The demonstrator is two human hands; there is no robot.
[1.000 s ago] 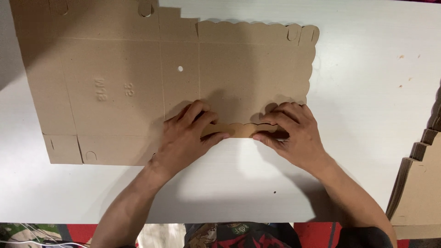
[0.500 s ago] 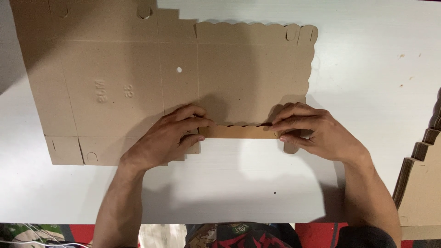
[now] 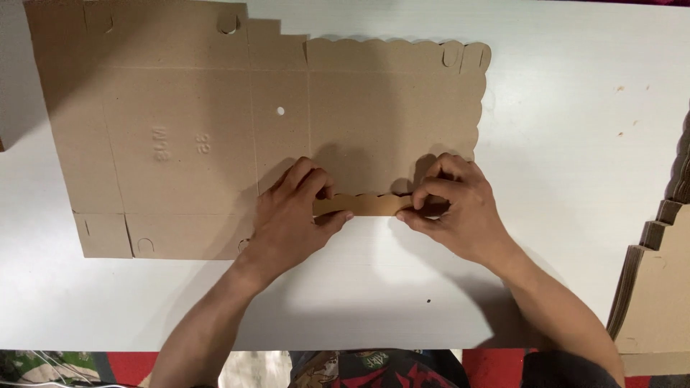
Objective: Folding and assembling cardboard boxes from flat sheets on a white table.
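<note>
A flat brown die-cut cardboard sheet (image 3: 187, 122) with scalloped edges, crease lines and a small round hole lies on the white table (image 3: 575, 144). Its near scalloped flap (image 3: 366, 204) is folded up along the crease. My left hand (image 3: 291, 212) pinches the flap's left end, fingers on top and thumb below. My right hand (image 3: 453, 205) pinches the flap's right end the same way. Both forearms reach in from the table's near edge.
A stack of similar cardboard sheets (image 3: 658, 287) stands at the right edge of the table. Patterned red and green cloth (image 3: 359, 368) shows below the table's near edge.
My hands had spread apart along the flap half a second ago. Now both have slid back toward its middle, still holding it folded. The sheet has barely shifted.
</note>
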